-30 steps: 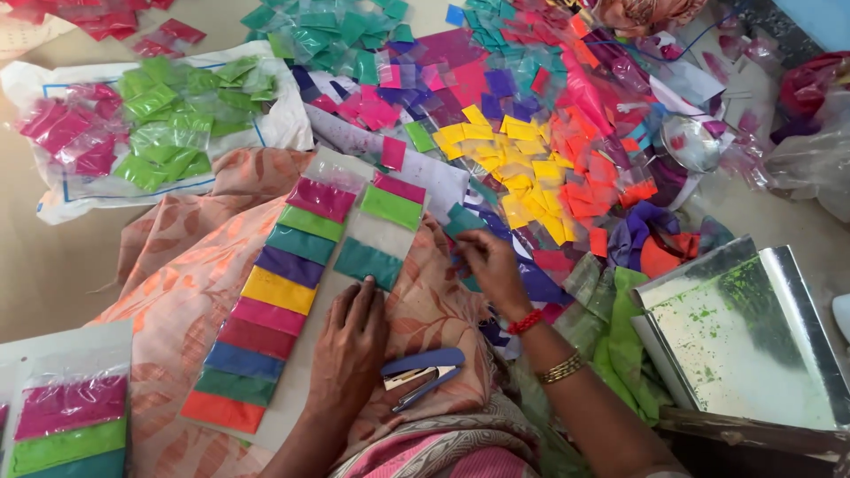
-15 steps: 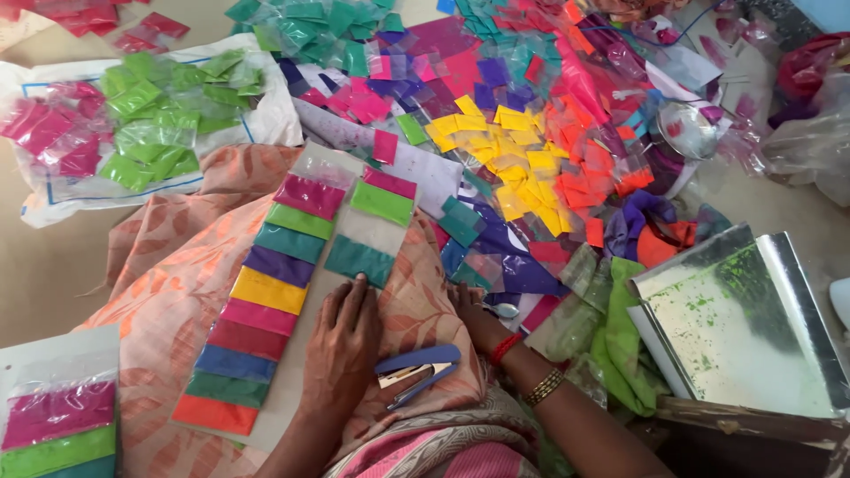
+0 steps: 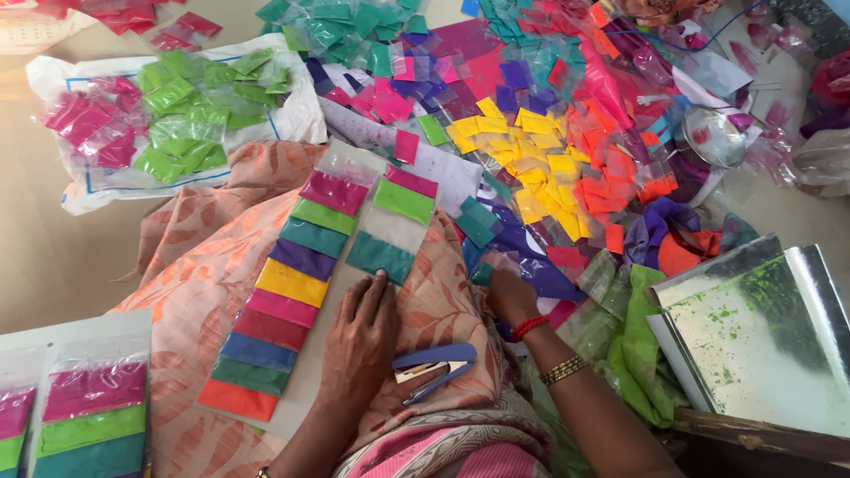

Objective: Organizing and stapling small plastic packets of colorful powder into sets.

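A long white card [image 3: 391,232] lies on my lap over orange patterned cloth [image 3: 204,265]. It carries a column of small colour-powder packets, among them a yellow one [image 3: 290,281], and a shorter second column ending in a teal packet [image 3: 379,257]. My left hand [image 3: 359,341] lies flat on the card just below the teal packet, fingers spread. My right hand [image 3: 509,292] is curled at the near edge of the loose packet pile, touching purple packets [image 3: 544,276]; whether it grips one is hidden. A blue stapler [image 3: 434,367] rests on my lap between the hands.
A heap of loose packets, with yellow ones [image 3: 531,168] in the middle, spreads across the floor ahead. Green and pink packets lie on a white bag [image 3: 292,119] at the left. A metal tray [image 3: 761,336] dusted with green powder sits at the right. Another filled card [image 3: 88,416] lies bottom left.
My right hand has drawn back from the teal packets in the pile toward my lap, now by the purple packets. My left hand has stayed on the card.
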